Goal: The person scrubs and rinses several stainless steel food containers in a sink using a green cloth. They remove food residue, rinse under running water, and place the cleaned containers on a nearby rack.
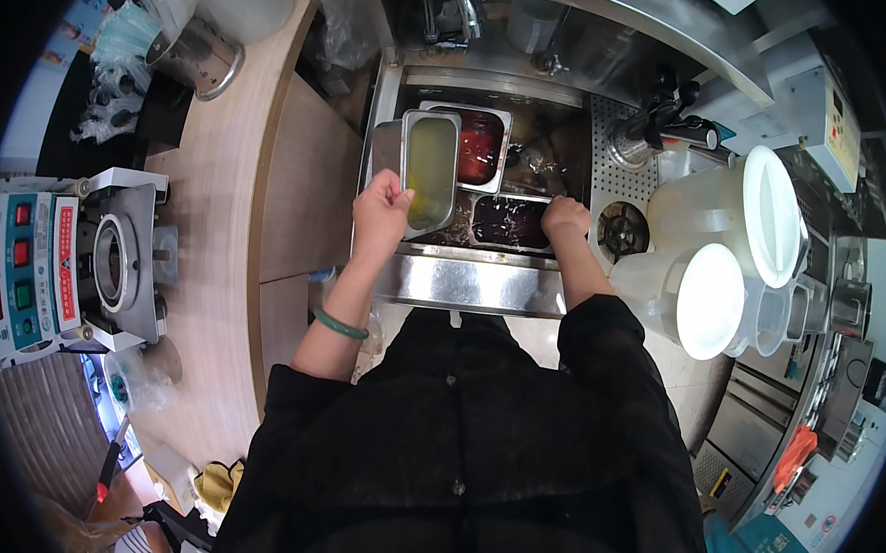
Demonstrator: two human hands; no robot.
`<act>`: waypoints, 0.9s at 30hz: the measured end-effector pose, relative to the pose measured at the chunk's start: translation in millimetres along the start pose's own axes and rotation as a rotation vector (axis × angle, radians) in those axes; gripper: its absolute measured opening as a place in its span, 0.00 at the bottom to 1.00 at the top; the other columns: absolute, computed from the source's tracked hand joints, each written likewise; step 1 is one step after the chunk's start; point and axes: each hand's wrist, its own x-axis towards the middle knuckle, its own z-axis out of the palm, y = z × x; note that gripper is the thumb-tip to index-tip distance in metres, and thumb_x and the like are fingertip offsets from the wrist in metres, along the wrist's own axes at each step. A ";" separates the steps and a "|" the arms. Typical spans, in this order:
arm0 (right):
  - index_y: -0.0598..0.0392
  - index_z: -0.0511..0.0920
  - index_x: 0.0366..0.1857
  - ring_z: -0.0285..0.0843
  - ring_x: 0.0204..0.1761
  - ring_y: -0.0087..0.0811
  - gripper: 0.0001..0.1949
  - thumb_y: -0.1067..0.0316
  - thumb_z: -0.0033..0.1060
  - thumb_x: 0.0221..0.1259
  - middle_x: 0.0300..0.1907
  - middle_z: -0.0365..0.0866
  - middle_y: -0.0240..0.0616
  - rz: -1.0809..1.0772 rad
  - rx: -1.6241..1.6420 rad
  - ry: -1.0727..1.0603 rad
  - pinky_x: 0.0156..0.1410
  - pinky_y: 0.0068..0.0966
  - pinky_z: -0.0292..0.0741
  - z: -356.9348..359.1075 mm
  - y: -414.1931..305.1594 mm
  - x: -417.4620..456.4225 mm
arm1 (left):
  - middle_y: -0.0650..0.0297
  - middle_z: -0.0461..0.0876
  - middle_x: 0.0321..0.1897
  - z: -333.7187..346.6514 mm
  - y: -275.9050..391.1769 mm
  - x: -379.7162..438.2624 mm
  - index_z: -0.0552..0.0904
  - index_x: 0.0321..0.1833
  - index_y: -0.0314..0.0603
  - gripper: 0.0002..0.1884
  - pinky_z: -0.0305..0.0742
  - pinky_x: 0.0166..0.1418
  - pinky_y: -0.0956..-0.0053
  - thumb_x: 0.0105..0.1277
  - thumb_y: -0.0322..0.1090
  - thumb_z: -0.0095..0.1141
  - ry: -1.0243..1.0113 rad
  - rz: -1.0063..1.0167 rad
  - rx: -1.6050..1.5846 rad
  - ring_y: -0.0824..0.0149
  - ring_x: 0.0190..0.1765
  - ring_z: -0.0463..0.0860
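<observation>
My left hand (381,211) pinches the left rim of a rectangular steel pan (433,173) containing cloudy yellow-green liquid. This pan overlaps the left side of a second steel pan (479,145), where dark red contents show. My right hand (568,217) is closed over the right end of a third pan (511,222) with very dark liquid and glints on it; its fingertips are hidden. All three pans are in a stainless-steel sink (473,275), with wet, dark surfaces around them. A green bangle (340,325) circles my left wrist.
A faucet (467,12) rises behind the sink. White-lidded plastic buckets (711,300) stand at right, near a drain (622,231) and perforated steel panel (605,144). Left, a wood-look counter (209,251) holds a cup-sealing machine (74,266). Another person's arm (157,550) shows lower left.
</observation>
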 end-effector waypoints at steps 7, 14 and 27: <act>0.61 0.76 0.42 0.77 0.45 0.44 0.28 0.44 0.59 0.48 0.44 0.78 0.50 -0.129 0.342 0.112 0.45 0.36 0.76 -26.5 -36.2 -4.2 | 0.71 0.62 0.14 2.9 2.6 -2.6 0.65 0.23 0.39 0.11 0.59 0.24 0.82 0.53 0.22 0.56 0.085 0.003 -0.016 0.80 0.21 0.61; 0.59 0.77 0.43 0.72 0.53 0.42 0.27 0.44 0.59 0.47 0.48 0.75 0.49 -0.060 0.572 -0.051 0.57 0.32 0.68 -22.0 -65.2 30.0 | 0.74 0.62 0.16 -15.0 12.3 -5.8 0.65 0.23 0.39 0.12 0.58 0.24 0.85 0.53 0.23 0.56 0.112 -0.011 -0.138 0.81 0.21 0.60; 0.58 0.75 0.29 0.70 0.28 0.26 0.11 0.69 0.69 0.43 0.26 0.76 0.35 0.147 1.536 0.157 0.35 0.24 0.68 8.3 -32.1 67.3 | 0.71 0.64 0.13 0.2 -2.1 -5.1 0.66 0.22 0.38 0.12 0.60 0.24 0.81 0.52 0.24 0.57 0.089 -0.109 -0.028 0.79 0.20 0.61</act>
